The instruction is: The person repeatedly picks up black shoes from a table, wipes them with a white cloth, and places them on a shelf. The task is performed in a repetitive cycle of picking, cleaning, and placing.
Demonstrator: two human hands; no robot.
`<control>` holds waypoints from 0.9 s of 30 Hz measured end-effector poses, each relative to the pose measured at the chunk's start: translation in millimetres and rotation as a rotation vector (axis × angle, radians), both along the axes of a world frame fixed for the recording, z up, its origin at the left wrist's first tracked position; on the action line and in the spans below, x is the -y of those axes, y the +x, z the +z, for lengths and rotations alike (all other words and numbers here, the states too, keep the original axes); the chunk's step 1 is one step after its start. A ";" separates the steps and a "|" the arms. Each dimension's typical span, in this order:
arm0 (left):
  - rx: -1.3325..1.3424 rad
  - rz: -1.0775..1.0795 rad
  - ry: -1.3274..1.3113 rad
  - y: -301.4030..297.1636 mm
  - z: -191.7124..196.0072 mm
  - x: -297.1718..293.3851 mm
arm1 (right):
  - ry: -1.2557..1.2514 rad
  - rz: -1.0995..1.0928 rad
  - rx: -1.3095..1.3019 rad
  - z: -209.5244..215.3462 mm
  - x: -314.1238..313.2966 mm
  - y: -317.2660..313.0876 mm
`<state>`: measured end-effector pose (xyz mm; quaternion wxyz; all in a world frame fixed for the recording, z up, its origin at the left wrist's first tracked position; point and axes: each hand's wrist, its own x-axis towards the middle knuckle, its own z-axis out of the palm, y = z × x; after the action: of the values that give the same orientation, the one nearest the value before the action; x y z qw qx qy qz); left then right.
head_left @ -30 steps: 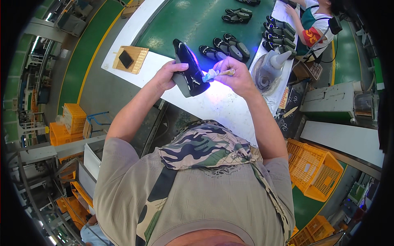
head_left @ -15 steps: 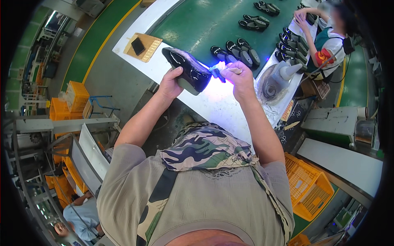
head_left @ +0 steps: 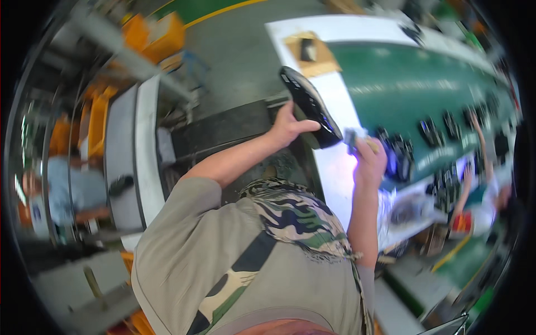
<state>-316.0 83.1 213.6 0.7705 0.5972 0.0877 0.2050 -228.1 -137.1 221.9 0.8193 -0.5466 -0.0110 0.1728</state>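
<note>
My left hand [head_left: 286,127] is closed round a glossy black shoe [head_left: 310,106], its thumb across the near end. The shoe is held tilted above the near edge of the white tabletop [head_left: 332,92]. In my right hand [head_left: 372,163] is a small brush [head_left: 350,140] with a pale yellowish handle, gripped between thumb and fingers. Its grey-blue head is just right of the shoe's near end, apart from it. Bluish light falls on the tabletop below my right hand. The picture is blurred, so the brush's details are unclear.
Several dark sandals [head_left: 397,156] stand on the green belt [head_left: 385,70]. A dark phone [head_left: 307,50] lies on brown cardboard [head_left: 328,62]. A plastic-covered basin [head_left: 406,212] is by my right arm. A co-worker [head_left: 477,209] is at right, another person [head_left: 72,190] at left. Orange crates [head_left: 162,39] stand far left.
My view has swung left, so the table and belt appear farther right. The brush head, against the shoe's end before, is now a short gap away. Both hands keep their hold.
</note>
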 end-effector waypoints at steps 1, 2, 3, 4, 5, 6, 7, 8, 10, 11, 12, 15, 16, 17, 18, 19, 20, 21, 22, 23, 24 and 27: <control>-0.008 0.044 0.017 -12.3 0.5 -20.4 | 0.026 0.033 0.011 4.7 -16.6 -4.3; -0.056 0.090 0.040 -28.0 5.1 -40.4 | 0.071 0.079 0.009 7.1 -30.3 -7.4; -0.038 0.166 0.008 -43.6 10.1 -61.9 | 0.088 0.110 0.006 -0.6 -41.8 -6.7; -0.022 0.235 -0.021 -60.2 14.9 -84.8 | 0.090 0.153 -0.023 -2.9 -55.3 -9.2; -0.006 0.298 -0.047 -77.7 21.3 -106.9 | 0.093 0.191 -0.056 -5.1 -69.1 -12.7; 0.036 0.371 -0.057 -96.3 30.4 -130.0 | 0.073 0.223 -0.084 -6.4 -83.4 -16.5; -0.012 0.478 -0.007 -115.4 31.8 -155.9 | 0.048 0.252 -0.116 -11.3 -93.0 -18.0; 0.002 0.589 -0.029 -135.2 33.0 -184.7 | 0.032 0.283 -0.136 -20.8 -101.2 -18.1; -0.095 0.762 -0.050 -187.6 55.5 -237.0 | 0.017 0.340 -0.172 -34.3 -120.0 -19.5; -0.156 0.947 -0.102 -227.1 30.5 -288.3 | 0.013 0.374 -0.185 -36.4 -130.2 -21.9; -0.202 0.905 -0.154 -256.1 49.7 -308.1 | 0.012 0.389 -0.182 -39.0 -137.7 -23.8; -0.228 1.108 -0.228 -359.4 51.7 -378.9 | -0.022 0.409 -0.197 -32.5 -158.6 -32.4; -0.419 1.149 -0.262 -396.8 52.6 -398.9 | -0.041 0.426 -0.190 -32.2 -161.9 -32.3; -0.403 1.133 -0.346 -449.0 38.0 -425.4 | -0.054 0.445 -0.188 -32.7 -164.9 -31.3; -0.367 1.122 -0.391 -480.4 28.5 -436.0 | -0.079 0.436 -0.186 -34.2 -164.1 -30.6; -0.362 1.164 -0.423 -503.0 17.0 -442.4 | -0.073 0.449 -0.174 -37.9 -161.2 -29.0; -0.431 1.212 -0.397 -524.6 3.5 -448.1 | -0.072 0.453 -0.159 -40.5 -158.3 -26.0; -0.461 1.270 -0.412 -591.8 -6.3 -457.6 | -0.044 0.497 -0.163 -41.5 -156.2 -20.8; -0.789 1.328 -0.188 -571.0 -29.2 -455.9 | -0.085 0.437 -0.131 -40.9 -147.5 -20.2; -0.770 1.293 0.038 -615.6 -21.9 -465.9 | -0.059 0.443 -0.147 -39.7 -141.8 -15.7; -0.746 1.253 0.267 -650.1 -5.4 -472.8 | -0.015 0.418 -0.180 -38.2 -135.5 -12.2; -1.703 1.180 0.661 -541.9 -43.6 -486.3 | -0.055 0.261 -0.178 -16.4 -110.1 -15.0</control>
<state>-857.8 569.4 170.0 0.0383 0.5850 0.8067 0.0749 -243.1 -27.0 205.5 0.7724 -0.5453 -0.0046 0.3255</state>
